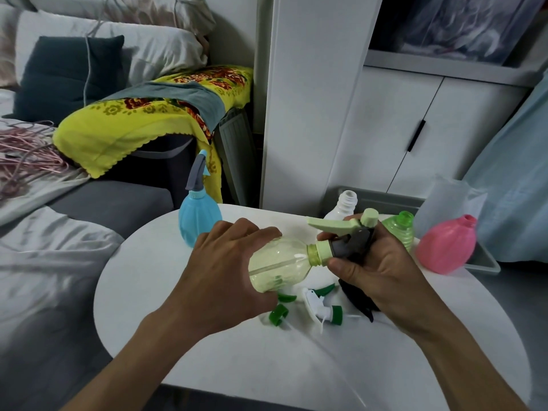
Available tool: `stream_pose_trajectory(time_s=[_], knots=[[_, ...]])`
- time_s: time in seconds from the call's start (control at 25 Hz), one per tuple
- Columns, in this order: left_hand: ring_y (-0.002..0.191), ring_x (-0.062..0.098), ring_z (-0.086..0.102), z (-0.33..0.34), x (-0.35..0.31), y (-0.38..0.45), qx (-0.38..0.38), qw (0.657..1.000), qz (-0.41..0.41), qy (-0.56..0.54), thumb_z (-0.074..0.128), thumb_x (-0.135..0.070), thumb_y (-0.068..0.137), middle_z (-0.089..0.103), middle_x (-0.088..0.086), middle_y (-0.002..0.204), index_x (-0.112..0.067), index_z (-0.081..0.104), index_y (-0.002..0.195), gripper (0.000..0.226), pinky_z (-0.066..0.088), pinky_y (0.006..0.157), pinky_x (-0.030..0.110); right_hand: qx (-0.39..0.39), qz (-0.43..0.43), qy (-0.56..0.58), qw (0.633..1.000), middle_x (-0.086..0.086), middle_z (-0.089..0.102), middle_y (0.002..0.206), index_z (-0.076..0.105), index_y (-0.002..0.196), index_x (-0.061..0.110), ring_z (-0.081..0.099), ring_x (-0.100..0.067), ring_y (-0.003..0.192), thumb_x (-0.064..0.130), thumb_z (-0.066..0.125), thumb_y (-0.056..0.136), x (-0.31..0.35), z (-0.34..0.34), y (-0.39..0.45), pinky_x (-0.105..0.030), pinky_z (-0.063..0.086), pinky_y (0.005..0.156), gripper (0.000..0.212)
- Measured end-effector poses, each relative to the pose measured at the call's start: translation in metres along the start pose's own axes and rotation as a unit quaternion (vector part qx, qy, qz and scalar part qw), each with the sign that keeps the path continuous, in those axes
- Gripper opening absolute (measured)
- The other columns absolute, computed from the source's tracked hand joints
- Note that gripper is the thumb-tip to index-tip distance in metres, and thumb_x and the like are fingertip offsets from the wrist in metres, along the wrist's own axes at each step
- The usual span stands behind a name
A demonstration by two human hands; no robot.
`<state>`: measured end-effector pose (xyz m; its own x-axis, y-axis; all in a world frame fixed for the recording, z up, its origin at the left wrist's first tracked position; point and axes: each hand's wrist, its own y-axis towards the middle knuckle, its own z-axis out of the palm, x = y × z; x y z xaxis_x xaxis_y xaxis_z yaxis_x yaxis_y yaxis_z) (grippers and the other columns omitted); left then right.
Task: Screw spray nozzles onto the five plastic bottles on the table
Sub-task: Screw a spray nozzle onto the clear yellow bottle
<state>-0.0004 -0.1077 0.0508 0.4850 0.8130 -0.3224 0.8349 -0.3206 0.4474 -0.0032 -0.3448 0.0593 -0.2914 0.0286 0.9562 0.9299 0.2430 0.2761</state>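
White and round, the table (207,366) fills the near ground, with a grey sofa at nine o'clock and white cabinet doors at one o'clock behind it. Nearest on the tabletop, around six o'clock of the hands, lie loose spray nozzles: a white one with a green collar (321,310), a green collar piece (277,315) just beside it at nine o'clock, and a black nozzle (360,301) partly hidden under the right wrist. Above them the left hand (225,271) wraps its curled fingers round the body of a pale yellow-green bottle (278,266), held on its side with the neck pointing to three o'clock. The right hand (370,259) grips a pale green and grey nozzle (347,235) seated at that neck, thumb and fingers curled about its collar. Farther back, a blue bottle (199,219) stands upright at eleven o'clock with its nozzle already fitted. At one o'clock stand a white bottle (344,207) and a green bottle (398,229), both open-necked, and a pink bottle (446,244) leans at two o'clock, resting on a grey tray (486,259).
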Motion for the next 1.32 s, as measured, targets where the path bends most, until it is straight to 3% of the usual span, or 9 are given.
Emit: stream_pose_trajectory(time_s=[0.16, 0.32, 0.44, 0.56, 0.68, 0.88, 1.08, 1.24, 1.32], knots=[[0.092, 0.017, 0.052, 0.000, -0.002, 0.000, 0.009, 1.000, -0.010, -0.015, 0.073, -0.055, 0.050, 0.059, -0.014, 0.101, -0.032, 0.059, 0.125, 0.079, 0.048, 0.076, 0.039, -0.009, -0.007, -0.025, 1.000, 0.001, 0.072, 0.104, 0.056, 0.120, 0.031, 0.067, -0.014, 0.101, 0.006, 0.071, 0.079, -0.001, 0.000, 0.001, -0.024, 0.051, 0.088, 0.050], [0.090, 0.022, 0.056, 0.006, -0.005, 0.002, -0.025, 1.000, -0.017, -0.006, 0.075, -0.051, 0.051, 0.063, -0.007, 0.100, -0.028, 0.061, 0.122, 0.076, 0.050, 0.072, 0.044, -0.059, -0.026, -0.053, 0.997, 0.017, 0.067, 0.090, 0.045, 0.132, 0.039, 0.064, -0.004, 0.089, 0.024, 0.068, 0.084, -0.002, 0.012, 0.003, -0.015, 0.048, 0.082, 0.056], [0.090, 0.024, 0.057, 0.011, -0.010, 0.002, -0.038, 0.999, -0.030, -0.004, 0.076, -0.050, 0.051, 0.064, -0.004, 0.102, -0.023, 0.063, 0.123, 0.078, 0.050, 0.073, 0.044, -0.093, -0.020, -0.073, 0.993, 0.015, 0.063, 0.085, 0.039, 0.137, 0.037, 0.061, -0.006, 0.082, 0.039, 0.065, 0.088, -0.004, 0.021, 0.004, -0.022, 0.052, 0.078, 0.056], [0.091, 0.026, 0.057, 0.014, -0.014, 0.002, -0.042, 0.999, -0.031, 0.003, 0.077, -0.048, 0.051, 0.065, -0.001, 0.104, -0.021, 0.063, 0.123, 0.079, 0.050, 0.074, 0.044, -0.093, -0.012, -0.046, 0.994, 0.009, 0.063, 0.098, 0.032, 0.146, 0.026, 0.060, -0.006, 0.088, 0.027, 0.067, 0.085, -0.005, 0.020, 0.003, -0.021, 0.050, 0.080, 0.070], [0.092, 0.026, 0.057, 0.013, -0.016, 0.003, -0.042, 0.999, -0.033, 0.008, 0.076, -0.049, 0.051, 0.065, -0.001, 0.104, -0.021, 0.063, 0.124, 0.079, 0.048, 0.075, 0.041, -0.091, -0.016, -0.027, 0.995, 0.004, 0.066, 0.104, 0.028, 0.150, 0.027, 0.063, -0.009, 0.097, 0.014, 0.073, 0.083, -0.004, 0.017, 0.003, -0.020, 0.049, 0.086, 0.081], [0.091, 0.024, 0.055, 0.013, -0.019, 0.000, -0.056, 0.998, -0.027, 0.018, 0.077, -0.048, 0.051, 0.063, -0.003, 0.102, -0.023, 0.062, 0.123, 0.077, 0.045, 0.073, 0.040, -0.124, -0.019, -0.060, 0.990, 0.018, 0.063, 0.083, 0.037, 0.143, 0.028, 0.062, -0.001, 0.080, 0.041, 0.076, 0.077, -0.003, 0.019, 0.004, -0.014, 0.049, 0.074, 0.078], [0.091, 0.027, 0.056, 0.012, -0.017, 0.002, -0.057, 0.998, -0.033, 0.017, 0.077, -0.047, 0.051, 0.064, 0.000, 0.102, -0.020, 0.063, 0.124, 0.078, 0.047, 0.073, 0.042, -0.098, -0.023, -0.035, 0.994, -0.002, 0.065, 0.102, 0.032, 0.147, 0.028, 0.063, -0.014, 0.093, 0.023, 0.074, 0.082, -0.004, 0.020, 0.003, -0.025, 0.051, 0.085, 0.077], [0.092, 0.024, 0.054, 0.013, -0.019, 0.001, -0.065, 0.997, -0.027, 0.026, 0.076, -0.048, 0.052, 0.062, -0.001, 0.102, -0.022, 0.061, 0.124, 0.078, 0.045, 0.074, 0.039, -0.130, -0.037, -0.071, 0.988, 0.019, 0.064, 0.081, 0.034, 0.146, 0.028, 0.062, 0.002, 0.075, 0.038, 0.074, 0.079, -0.005, 0.023, 0.004, -0.013, 0.049, 0.074, 0.079], [0.092, 0.025, 0.054, 0.013, -0.018, 0.001, -0.063, 0.997, -0.030, 0.029, 0.078, -0.047, 0.051, 0.063, 0.000, 0.103, -0.021, 0.061, 0.124, 0.079, 0.045, 0.074, 0.040, -0.130, -0.041, -0.066, 0.988, 0.019, 0.065, 0.086, 0.035, 0.144, 0.025, 0.062, 0.001, 0.078, 0.037, 0.072, 0.084, -0.006, 0.026, 0.004, -0.014, 0.049, 0.074, 0.072]])
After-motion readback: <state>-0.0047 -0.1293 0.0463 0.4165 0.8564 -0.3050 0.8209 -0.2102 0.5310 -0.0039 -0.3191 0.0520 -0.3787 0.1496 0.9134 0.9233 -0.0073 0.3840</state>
